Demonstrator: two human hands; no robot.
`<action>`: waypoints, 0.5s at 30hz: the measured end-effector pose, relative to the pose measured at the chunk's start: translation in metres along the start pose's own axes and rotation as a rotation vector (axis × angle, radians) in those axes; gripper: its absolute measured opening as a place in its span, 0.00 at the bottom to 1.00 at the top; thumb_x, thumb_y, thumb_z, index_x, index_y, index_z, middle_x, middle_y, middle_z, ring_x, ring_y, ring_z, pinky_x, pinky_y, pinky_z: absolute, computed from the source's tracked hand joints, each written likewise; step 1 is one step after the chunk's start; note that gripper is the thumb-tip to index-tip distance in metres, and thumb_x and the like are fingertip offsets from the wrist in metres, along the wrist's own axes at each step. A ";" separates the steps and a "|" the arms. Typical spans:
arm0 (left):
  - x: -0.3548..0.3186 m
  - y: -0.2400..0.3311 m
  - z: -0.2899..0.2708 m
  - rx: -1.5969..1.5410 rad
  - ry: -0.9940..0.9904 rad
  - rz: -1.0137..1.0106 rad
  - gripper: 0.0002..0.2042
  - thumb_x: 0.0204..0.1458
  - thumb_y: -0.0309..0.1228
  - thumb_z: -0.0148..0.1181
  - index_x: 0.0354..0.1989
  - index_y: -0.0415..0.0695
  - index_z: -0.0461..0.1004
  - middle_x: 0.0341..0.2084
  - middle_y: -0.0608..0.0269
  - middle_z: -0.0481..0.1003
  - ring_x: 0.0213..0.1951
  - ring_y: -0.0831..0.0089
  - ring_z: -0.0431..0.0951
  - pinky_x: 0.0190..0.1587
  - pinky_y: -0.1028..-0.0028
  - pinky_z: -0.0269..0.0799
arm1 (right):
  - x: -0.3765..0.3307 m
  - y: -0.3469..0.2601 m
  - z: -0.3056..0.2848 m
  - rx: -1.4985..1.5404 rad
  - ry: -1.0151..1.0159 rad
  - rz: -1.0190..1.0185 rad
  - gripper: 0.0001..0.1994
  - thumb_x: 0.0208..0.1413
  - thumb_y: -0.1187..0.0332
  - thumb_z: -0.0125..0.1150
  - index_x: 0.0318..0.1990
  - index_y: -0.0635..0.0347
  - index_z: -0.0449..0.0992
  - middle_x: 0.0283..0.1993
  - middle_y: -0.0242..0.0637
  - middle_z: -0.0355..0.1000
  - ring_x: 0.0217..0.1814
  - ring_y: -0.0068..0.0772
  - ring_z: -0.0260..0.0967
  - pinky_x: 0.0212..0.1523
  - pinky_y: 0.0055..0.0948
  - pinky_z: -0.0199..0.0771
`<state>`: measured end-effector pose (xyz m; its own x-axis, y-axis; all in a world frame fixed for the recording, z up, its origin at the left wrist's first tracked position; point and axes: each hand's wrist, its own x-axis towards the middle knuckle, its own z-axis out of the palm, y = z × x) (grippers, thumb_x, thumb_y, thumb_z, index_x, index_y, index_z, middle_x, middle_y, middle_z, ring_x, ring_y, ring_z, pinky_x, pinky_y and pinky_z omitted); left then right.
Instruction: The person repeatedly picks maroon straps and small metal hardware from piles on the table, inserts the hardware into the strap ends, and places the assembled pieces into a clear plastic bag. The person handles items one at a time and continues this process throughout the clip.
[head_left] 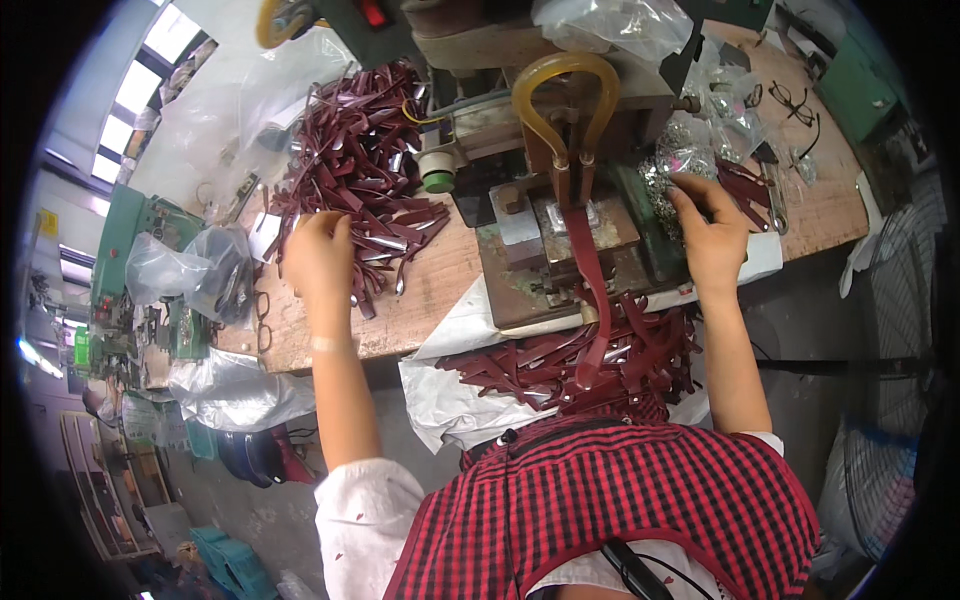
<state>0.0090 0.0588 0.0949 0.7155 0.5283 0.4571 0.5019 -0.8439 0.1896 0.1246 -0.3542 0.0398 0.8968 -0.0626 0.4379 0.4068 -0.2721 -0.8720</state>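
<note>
My left hand (318,257) is at the near edge of a large heap of maroon straps (365,150) with shiny metal ends. It is slightly blurred and its fingers are bent downward, so their grip is hidden. My right hand (712,232) is beside a pile of small metal pieces (663,185), thumb and fingers curled together; anything between them is too small to make out. Between the hands stands a press (520,215) with a metal block. One maroon strap (590,265) lies under its tool and hangs over the front edge.
More maroon straps (600,360) lie on white sheeting (440,400) at my lap. A yellow hose loop (565,70) rises from the press. Clear bags (725,105) and glasses (792,103) are at the right; a bagged machine (195,270) stands at the left.
</note>
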 end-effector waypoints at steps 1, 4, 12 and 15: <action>0.012 -0.016 0.023 0.192 -0.103 -0.105 0.16 0.55 0.48 0.66 0.35 0.47 0.87 0.37 0.57 0.84 0.40 0.53 0.85 0.43 0.58 0.79 | 0.002 -0.003 0.009 0.023 -0.023 -0.023 0.09 0.59 0.74 0.68 0.46 0.65 0.83 0.40 0.34 0.82 0.42 0.22 0.76 0.50 0.23 0.74; 0.027 -0.045 0.106 0.274 -0.213 -0.282 0.28 0.50 0.59 0.68 0.36 0.40 0.85 0.38 0.46 0.84 0.42 0.48 0.85 0.43 0.56 0.81 | 0.004 0.001 0.017 -0.013 -0.024 0.091 0.09 0.60 0.73 0.66 0.46 0.64 0.83 0.42 0.36 0.82 0.44 0.24 0.77 0.50 0.24 0.74; -0.025 -0.032 0.086 -0.923 -0.410 -0.434 0.12 0.56 0.35 0.69 0.25 0.40 0.79 0.19 0.71 0.72 0.22 0.83 0.67 0.28 0.79 0.64 | -0.030 0.020 -0.066 -0.139 0.095 0.119 0.07 0.61 0.75 0.65 0.45 0.64 0.83 0.45 0.33 0.82 0.48 0.24 0.76 0.53 0.25 0.72; -0.031 -0.021 0.070 -1.168 -0.270 -0.341 0.02 0.59 0.24 0.62 0.34 0.41 0.78 0.26 0.68 0.77 0.22 0.84 0.70 0.27 0.81 0.66 | -0.021 -0.035 -0.041 0.048 -0.104 0.094 0.08 0.60 0.75 0.65 0.46 0.64 0.83 0.44 0.35 0.82 0.47 0.25 0.76 0.53 0.25 0.73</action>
<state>0.0101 0.0670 0.0153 0.7801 0.6222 0.0656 0.0488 -0.1649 0.9851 0.0842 -0.3831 0.0705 0.9435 0.0146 0.3312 0.3259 -0.2237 -0.9186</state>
